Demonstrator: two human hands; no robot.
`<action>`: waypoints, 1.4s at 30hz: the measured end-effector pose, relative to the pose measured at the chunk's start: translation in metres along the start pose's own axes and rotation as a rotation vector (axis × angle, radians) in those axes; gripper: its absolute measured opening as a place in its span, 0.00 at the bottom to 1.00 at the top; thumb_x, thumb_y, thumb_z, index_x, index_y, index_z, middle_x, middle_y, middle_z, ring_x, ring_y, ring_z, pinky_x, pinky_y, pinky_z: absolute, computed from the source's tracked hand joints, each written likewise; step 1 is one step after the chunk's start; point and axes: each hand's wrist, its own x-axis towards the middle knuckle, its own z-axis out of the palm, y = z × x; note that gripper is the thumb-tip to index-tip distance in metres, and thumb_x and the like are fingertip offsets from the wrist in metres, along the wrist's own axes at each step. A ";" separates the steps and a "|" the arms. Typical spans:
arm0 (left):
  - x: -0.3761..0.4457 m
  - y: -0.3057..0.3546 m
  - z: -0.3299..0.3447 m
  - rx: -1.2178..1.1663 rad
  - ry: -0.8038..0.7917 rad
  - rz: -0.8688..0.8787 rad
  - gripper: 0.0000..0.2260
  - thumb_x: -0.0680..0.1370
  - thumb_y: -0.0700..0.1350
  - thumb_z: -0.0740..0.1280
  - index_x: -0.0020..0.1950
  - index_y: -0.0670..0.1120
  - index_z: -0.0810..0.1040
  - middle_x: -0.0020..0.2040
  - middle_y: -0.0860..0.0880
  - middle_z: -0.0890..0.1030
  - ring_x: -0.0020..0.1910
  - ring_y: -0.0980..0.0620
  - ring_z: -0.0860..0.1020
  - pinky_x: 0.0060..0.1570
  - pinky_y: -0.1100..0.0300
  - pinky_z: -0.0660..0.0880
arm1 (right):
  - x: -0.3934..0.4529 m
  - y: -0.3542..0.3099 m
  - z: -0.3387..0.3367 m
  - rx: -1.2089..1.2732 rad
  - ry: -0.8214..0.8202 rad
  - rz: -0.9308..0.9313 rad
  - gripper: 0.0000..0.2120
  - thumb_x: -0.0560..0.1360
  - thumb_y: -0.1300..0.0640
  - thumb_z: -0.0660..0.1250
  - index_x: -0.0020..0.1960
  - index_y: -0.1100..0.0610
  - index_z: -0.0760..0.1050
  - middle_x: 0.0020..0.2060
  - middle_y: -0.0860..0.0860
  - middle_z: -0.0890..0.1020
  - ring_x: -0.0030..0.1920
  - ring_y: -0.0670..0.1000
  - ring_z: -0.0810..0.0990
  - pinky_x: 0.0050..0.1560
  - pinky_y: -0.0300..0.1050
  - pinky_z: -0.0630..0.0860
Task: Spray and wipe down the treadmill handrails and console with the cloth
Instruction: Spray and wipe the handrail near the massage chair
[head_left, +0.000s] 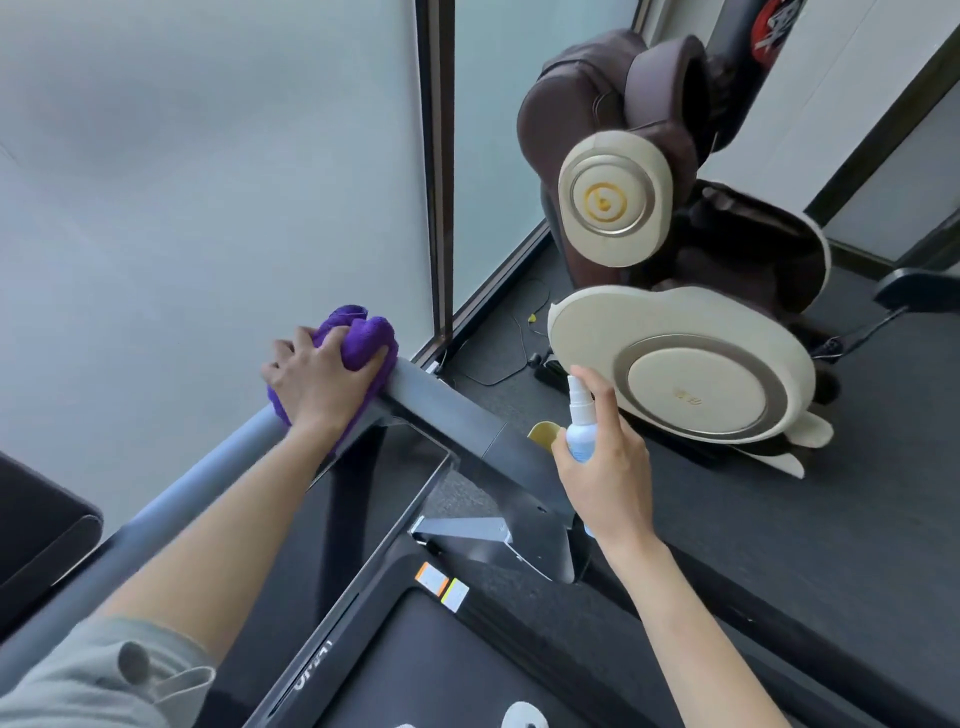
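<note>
My left hand (317, 382) presses a bunched purple cloth (358, 338) onto the corner where the grey treadmill handrail (208, 467) meets the console bar (441, 405). The cloth wraps over the rail under my palm. My right hand (605, 467) holds a small white and blue spray bottle (579, 421) upright to the right of the console bar, nozzle at the top, apart from the bar. The black treadmill deck (415, 649) lies below both arms.
A frosted glass wall (208, 182) with a dark frame post (436, 171) stands right behind the rail. A brown and cream massage chair (675, 364) fills the floor to the right. Cables lie on the dark carpet (857, 493) near the wall.
</note>
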 end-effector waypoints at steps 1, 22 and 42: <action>-0.012 0.011 0.003 0.022 0.014 0.018 0.23 0.73 0.68 0.61 0.60 0.55 0.77 0.57 0.43 0.74 0.56 0.39 0.69 0.52 0.47 0.65 | -0.001 0.000 0.001 0.001 0.000 0.000 0.30 0.70 0.67 0.69 0.69 0.51 0.68 0.55 0.51 0.82 0.47 0.60 0.80 0.43 0.53 0.77; -0.102 0.072 0.019 -0.359 0.015 -0.134 0.19 0.73 0.61 0.68 0.61 0.54 0.78 0.63 0.46 0.69 0.58 0.40 0.68 0.53 0.48 0.72 | -0.018 0.008 -0.016 0.027 0.004 0.045 0.30 0.71 0.66 0.68 0.69 0.49 0.67 0.55 0.48 0.81 0.47 0.59 0.79 0.43 0.52 0.76; -0.139 0.121 0.025 -0.102 -0.092 0.449 0.18 0.69 0.65 0.67 0.49 0.55 0.82 0.57 0.50 0.74 0.57 0.43 0.68 0.51 0.51 0.61 | -0.020 0.027 -0.025 -0.003 -0.023 0.085 0.31 0.71 0.65 0.68 0.71 0.49 0.66 0.56 0.52 0.81 0.50 0.61 0.79 0.45 0.56 0.77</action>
